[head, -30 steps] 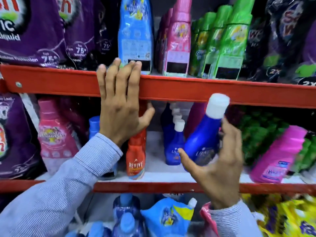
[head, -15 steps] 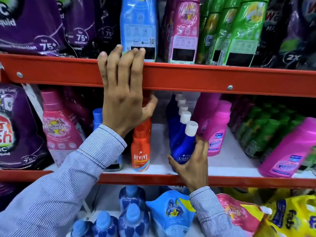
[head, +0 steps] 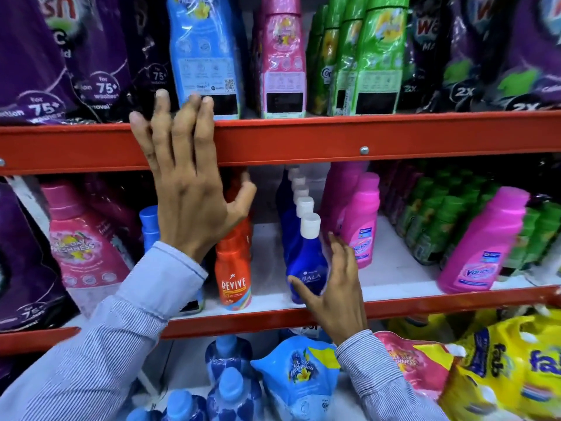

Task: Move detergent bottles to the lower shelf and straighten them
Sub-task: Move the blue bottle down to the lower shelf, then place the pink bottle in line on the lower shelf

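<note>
A dark blue bottle with a white cap (head: 305, 259) stands at the front of a row of like bottles on the middle shelf (head: 394, 271). My right hand (head: 332, 284) is just in front of it, fingers spread, thumb near its base, not gripping. My left hand (head: 188, 183) lies flat with fingers apart against the orange rail of the upper shelf (head: 334, 138), its thumb by the row of orange Revive bottles (head: 233, 268). A blue bottle (head: 206, 56) and a pink bottle (head: 283, 59) stand on the upper shelf.
Green bottles (head: 370, 56) and purple pouches (head: 45, 56) fill the upper shelf. Pink Vanish bottles (head: 361, 220), one tilted at the right (head: 482, 244), and green packs (head: 437, 220) share the middle shelf. Blue bottles (head: 230, 387) and pouches (head: 303, 372) lie below.
My right hand set the blue bottle upright at the front of its row and has opened off it. The left hand slid slightly up the rail.
</note>
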### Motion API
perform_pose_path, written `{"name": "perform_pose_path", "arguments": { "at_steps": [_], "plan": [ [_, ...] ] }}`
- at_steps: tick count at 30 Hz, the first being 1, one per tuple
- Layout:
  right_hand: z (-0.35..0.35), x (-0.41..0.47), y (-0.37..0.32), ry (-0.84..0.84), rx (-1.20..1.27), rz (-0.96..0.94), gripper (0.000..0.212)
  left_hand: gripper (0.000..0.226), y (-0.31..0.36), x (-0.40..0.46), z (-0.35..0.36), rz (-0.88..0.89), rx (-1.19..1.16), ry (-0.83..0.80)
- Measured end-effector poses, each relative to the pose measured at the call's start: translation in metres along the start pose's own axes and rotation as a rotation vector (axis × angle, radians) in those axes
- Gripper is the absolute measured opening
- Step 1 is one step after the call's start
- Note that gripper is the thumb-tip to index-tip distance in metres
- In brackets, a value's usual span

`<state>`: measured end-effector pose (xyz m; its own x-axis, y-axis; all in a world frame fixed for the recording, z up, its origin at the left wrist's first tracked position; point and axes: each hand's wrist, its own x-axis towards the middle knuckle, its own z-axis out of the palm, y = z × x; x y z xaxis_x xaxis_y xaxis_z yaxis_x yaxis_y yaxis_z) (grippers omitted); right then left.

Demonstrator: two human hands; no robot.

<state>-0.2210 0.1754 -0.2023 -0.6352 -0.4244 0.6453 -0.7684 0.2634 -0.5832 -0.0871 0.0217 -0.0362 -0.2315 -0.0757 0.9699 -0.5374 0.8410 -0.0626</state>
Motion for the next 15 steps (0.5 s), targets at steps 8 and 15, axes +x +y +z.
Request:
{"name": "perform_pose_path", "arguments": {
  "at_steps": [8, 15],
  "plan": [
    [-0.063, -0.002, 0.056, 0.302, -0.072, 0.039, 0.065, 0.06, 0.099, -0.111, 0.0, 0.183, -0.448, -0.234],
    [-0.114, -0.001, 0.125, 0.601, -0.163, 0.364, 0.086, 0.056, 0.153, -0.184, 0.045, 0.286, -0.582, -0.729]
  ]
}}
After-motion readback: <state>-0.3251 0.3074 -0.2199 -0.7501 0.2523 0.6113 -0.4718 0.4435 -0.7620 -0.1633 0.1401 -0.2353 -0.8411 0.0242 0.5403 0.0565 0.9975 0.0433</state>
